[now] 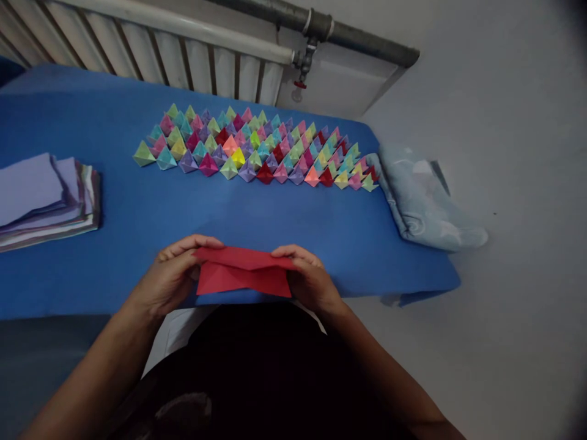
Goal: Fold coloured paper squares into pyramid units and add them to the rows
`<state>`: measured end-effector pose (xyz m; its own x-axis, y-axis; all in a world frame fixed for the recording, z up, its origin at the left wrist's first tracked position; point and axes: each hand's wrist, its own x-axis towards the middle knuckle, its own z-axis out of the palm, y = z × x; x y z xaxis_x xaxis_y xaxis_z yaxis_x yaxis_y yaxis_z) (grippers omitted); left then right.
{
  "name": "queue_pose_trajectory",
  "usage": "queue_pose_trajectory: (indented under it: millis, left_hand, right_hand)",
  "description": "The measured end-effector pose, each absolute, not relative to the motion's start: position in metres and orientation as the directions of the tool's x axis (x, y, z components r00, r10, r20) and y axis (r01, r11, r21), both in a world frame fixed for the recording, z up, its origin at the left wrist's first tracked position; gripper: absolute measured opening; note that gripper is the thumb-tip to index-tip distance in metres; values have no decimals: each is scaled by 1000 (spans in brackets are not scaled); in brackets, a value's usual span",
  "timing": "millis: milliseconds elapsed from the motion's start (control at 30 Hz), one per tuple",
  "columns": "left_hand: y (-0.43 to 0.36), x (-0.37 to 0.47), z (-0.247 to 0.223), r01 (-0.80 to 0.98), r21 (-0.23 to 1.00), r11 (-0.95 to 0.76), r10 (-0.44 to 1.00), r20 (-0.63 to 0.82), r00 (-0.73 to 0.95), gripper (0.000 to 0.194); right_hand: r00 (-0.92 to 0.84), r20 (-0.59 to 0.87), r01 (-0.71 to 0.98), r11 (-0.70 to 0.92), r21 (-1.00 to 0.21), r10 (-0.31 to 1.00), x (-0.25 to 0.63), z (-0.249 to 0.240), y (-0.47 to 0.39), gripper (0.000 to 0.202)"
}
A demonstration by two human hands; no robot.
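Observation:
A partly folded sheet of red paper point(245, 278) is held level above the front edge of the blue-covered table point(293, 214). My left hand point(172, 275) pinches its left end, with the thumb and fingers at the upper corner. At the other end, my right hand point(309, 275) grips the upper right corner in the same way. The paper's upper part is folded over in a long flap, and its lower part hangs below with creases showing. Beyond my hands stand rows of small folded paper boats point(238, 159) in many colours.
On the left lies a stack of coloured paper point(50, 195), lilac on top. A folded light-blue blanket point(422, 201) rests at the table's right end against the wall. Behind the table are a white radiator point(197, 61), a grey pipe point(358, 40) and a red-handled valve point(300, 84).

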<state>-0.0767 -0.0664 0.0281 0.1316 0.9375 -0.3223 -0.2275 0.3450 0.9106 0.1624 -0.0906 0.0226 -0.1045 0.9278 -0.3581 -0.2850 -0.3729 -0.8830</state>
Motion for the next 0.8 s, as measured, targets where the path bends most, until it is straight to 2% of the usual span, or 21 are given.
queue_pose_trajectory:
  millis: [100, 200, 267, 367, 467, 567, 667, 733, 800]
  left_hand:
    - [-67, -81, 30, -332, 858, 392, 911, -311, 270, 23]
    - [-68, -82, 29, -391, 836, 385, 905, -259, 338, 31]
    - [-68, -79, 28, -347, 856, 383, 906, -277, 319, 26]
    - [-66, -71, 27, -242, 905, 350, 932, -309, 191, 19]
    - [-64, -66, 27, -60, 961, 270, 961, -265, 72, 23]
    - [-60, -66, 24, 295, 946, 130, 986, -154, 58, 31]
    - [-56, -67, 16, 603, 792, -95, 995, 52, 89, 24]
    - [-57, -65, 11, 713, 675, -190, 981, 157, 113, 16]
    - [-61, -60, 10, 780, 572, -255, 957, 265, 118, 13]
  right_hand:
    - [-187, -331, -350, -378, -857, 925, 166, 23, -91, 28]
    - [-182, -282, -366, -332, -870, 942, 165, 22, -90, 33]
    - [-133, -250, -305, -280, -910, 959, 164, 21, -90, 29]
    - [-7, -196, -94, -195, -976, 981, 164, 22, -88, 19]
    - [87, -226, 47, -230, -972, 970, 165, 22, -88, 20]
    - [126, -251, 108, -265, -958, 960, 167, 22, -91, 34]
    - [101, -205, 252, -224, -941, 974, 168, 24, -96, 58]
    - [60, -180, 353, -190, -916, 982, 168, 26, -99, 55]
    - [28, -174, 422, -169, -891, 984, 167, 27, -101, 41]
